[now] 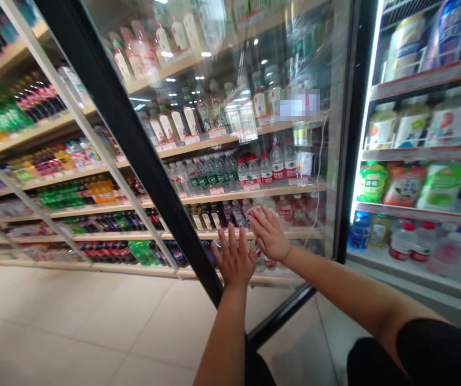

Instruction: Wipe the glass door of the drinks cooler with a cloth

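Note:
A glass door (230, 64) in a black frame stands swung out from a lit drinks cooler. My left hand (234, 257) lies against the lower part of the glass, palm forward and fingers spread, holding nothing. Just right of it, my right hand (269, 234) presses a small pale cloth (254, 210) to the pane. Only a bit of the cloth shows at the fingertips; the rest is hidden under the hand. Through the glass, shelved bottles and reflections of ceiling lights can be seen.
Wall shelves (65, 212) of bottled drinks run along the left and behind the door. At the right, the cooler's shelves (423, 212) hold bottles and pouches. Pale floor tiles (73, 321) stretch below. The door's black lower rail (282, 313) passes close to my legs.

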The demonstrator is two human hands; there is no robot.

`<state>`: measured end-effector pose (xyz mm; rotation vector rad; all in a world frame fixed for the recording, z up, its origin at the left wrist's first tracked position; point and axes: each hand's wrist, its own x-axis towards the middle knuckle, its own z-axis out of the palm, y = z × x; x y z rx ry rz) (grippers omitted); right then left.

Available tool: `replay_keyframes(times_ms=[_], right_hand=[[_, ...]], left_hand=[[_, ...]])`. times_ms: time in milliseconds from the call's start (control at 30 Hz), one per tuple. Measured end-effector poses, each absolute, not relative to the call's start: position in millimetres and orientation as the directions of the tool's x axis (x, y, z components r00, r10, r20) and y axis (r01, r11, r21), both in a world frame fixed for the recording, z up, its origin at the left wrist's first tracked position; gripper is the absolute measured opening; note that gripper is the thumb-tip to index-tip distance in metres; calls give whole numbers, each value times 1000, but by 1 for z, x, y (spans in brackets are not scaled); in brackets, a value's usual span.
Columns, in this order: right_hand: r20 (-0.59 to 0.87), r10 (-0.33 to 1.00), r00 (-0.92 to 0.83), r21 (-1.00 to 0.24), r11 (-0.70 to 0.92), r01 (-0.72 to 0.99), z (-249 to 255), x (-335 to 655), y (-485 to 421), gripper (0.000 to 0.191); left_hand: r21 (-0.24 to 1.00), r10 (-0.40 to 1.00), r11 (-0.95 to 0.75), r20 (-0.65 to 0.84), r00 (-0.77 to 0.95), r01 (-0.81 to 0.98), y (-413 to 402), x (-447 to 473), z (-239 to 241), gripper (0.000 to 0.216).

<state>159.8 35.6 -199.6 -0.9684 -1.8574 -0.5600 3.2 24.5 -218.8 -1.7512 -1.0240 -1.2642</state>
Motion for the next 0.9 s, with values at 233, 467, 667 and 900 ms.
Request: replay_keyframes(times_ms=[233, 467, 667, 900], right_hand=[[845, 356, -400, -40, 787, 615, -148, 128, 21, 64], [863, 346, -368, -153, 873, 464, -145, 155, -13, 80], [914, 405, -8, -204, 479, 854, -149, 221, 30, 62], [942, 322, -94, -35, 372, 927, -221, 244, 79, 55]], left_hand=[[-241, -8, -529, 960, 280, 814, 20, -11, -219, 58], [-188, 193, -422, 937, 291, 887, -4, -4, -224, 59], [-207, 192, -249, 947, 258, 946, -23, 9, -219, 55], [-98, 174, -204, 975, 135, 974, -12, 3, -210, 54]])
